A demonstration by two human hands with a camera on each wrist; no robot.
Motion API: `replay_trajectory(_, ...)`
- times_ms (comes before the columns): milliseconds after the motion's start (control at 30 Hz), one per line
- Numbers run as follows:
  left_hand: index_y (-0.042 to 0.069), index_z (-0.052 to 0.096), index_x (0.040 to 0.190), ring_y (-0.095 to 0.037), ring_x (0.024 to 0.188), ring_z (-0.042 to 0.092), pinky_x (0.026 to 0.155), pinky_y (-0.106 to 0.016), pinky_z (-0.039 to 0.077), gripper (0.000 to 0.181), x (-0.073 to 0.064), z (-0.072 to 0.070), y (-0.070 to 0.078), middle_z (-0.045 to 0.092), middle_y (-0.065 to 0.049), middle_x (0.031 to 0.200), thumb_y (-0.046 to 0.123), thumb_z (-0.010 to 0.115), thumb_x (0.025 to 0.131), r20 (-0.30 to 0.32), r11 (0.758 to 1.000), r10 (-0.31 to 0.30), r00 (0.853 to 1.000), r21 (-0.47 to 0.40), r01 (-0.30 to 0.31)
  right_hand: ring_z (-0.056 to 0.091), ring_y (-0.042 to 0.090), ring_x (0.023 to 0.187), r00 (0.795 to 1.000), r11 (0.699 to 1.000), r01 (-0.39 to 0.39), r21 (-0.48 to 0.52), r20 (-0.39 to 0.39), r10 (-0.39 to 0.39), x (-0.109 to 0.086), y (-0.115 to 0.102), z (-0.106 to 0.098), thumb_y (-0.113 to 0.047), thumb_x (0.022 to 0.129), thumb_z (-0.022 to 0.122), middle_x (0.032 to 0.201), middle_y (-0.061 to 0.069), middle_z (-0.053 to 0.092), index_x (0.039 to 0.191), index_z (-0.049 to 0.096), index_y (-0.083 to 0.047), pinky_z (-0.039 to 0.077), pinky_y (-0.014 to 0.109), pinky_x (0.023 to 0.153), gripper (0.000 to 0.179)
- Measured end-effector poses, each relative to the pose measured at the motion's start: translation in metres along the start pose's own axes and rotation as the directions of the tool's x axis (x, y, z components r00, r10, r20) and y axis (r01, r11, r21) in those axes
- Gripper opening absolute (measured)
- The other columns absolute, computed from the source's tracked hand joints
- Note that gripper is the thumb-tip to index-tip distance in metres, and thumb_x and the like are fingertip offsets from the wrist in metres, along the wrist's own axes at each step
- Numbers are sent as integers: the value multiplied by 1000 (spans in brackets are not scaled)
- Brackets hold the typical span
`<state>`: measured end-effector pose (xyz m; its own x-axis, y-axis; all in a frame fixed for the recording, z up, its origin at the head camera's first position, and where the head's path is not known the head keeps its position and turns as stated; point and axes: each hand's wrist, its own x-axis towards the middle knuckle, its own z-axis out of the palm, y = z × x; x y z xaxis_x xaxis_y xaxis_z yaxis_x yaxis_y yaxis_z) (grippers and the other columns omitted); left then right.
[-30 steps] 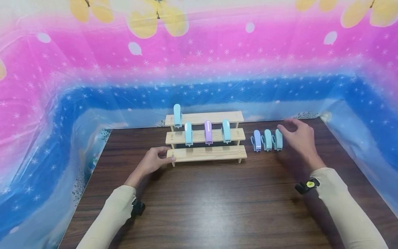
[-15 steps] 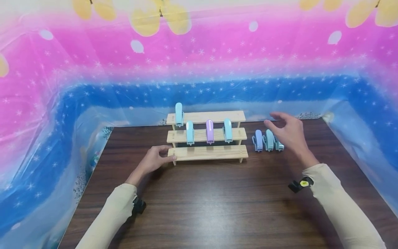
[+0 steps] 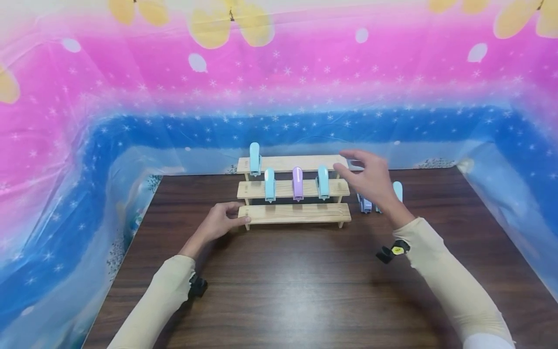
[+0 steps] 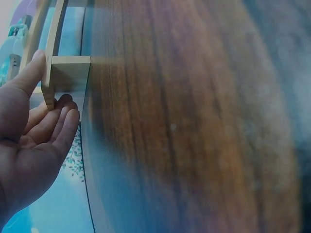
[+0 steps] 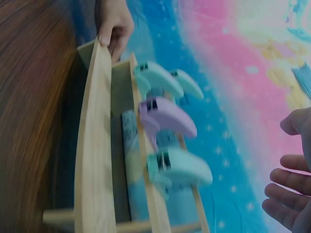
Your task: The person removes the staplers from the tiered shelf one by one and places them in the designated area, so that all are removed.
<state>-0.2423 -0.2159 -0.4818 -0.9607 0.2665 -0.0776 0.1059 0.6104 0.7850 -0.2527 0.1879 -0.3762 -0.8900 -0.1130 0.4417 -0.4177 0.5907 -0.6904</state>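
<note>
A three-tier wooden display stand (image 3: 296, 213) stands on the table. My left hand (image 3: 220, 222) pinches the left end of its lowest tier, thumb above and fingers below, as the left wrist view also shows. On the middle tier are two light-blue mini staplers, one at left (image 3: 270, 184) and one at right (image 3: 323, 182), with a purple stapler (image 3: 298, 183) between them. Another light-blue stapler (image 3: 255, 159) stands at the left of the top tier. My right hand (image 3: 370, 177), fingers apart and holding nothing, hovers by the right end of the top tier.
To the right of the stand, a bluish-purple stapler (image 3: 365, 206) and a teal one (image 3: 397, 190) show partly behind my right hand and wrist. A patterned pink and blue cloth (image 3: 305, 87) hangs behind the brown wooden table (image 3: 279, 281).
My right hand has moved left from beside the row of loose staplers to the right end of the stand, now covering part of that row. The left hand stays on the stand.
</note>
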Motion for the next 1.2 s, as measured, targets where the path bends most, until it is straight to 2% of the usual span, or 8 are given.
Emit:
replay_trajectory(367, 2, 59, 141, -30, 113, 68, 90, -46, 57, 61, 1, 0, 2, 63, -21, 136, 36, 76, 94, 2, 1000, 1, 1000, 15, -1, 62, 25, 126, 996, 995, 81, 53, 36, -83, 22, -30, 35, -43, 93, 73, 130, 9, 70, 131, 70, -12, 51, 49, 101, 49)
replay_trajectory(667, 0, 59, 141, -30, 111, 69, 89, -45, 58, 61, -1, 0, 3, 64, -22, 135, 34, 77, 94, 6, 1000, 4, 1000, 6, -4, 62, 24, 125, 993, 997, 35, 71, 107, -43, 39, -43, 58, -52, 93, 71, 133, 3, 69, 133, 69, -16, 52, 45, 101, 54)
replay_trajectory(833, 0, 59, 140, -30, 111, 69, 89, -45, 58, 59, -2, 1, 2, 65, -22, 134, 33, 76, 94, 4, 1000, 10, 1000, 2, -10, 64, 25, 123, 991, 996, 31, 88, 130, -42, 46, -48, 71, -53, 94, 70, 133, 2, 68, 132, 70, -18, 53, 42, 100, 52)
replay_trajectory(1033, -1, 58, 141, -30, 112, 68, 89, -45, 57, 61, -2, 0, 1, 64, -22, 134, 34, 76, 95, -3, 1000, 11, 1000, 10, -11, 62, 30, 126, 979, 997, 2, 80, 202, -18, 56, -58, 86, -55, 94, 69, 137, 2, 66, 136, 67, -16, 51, 43, 103, 57)
replay_trajectory(1200, 0, 59, 141, -28, 111, 69, 89, -43, 57, 60, -1, 0, 1, 65, -21, 134, 34, 76, 95, -4, 1000, 10, 1000, 9, -10, 64, 29, 122, 974, 998, 16, 67, 222, -31, 63, -64, 98, -53, 95, 68, 136, 3, 67, 135, 67, -15, 52, 42, 102, 56)
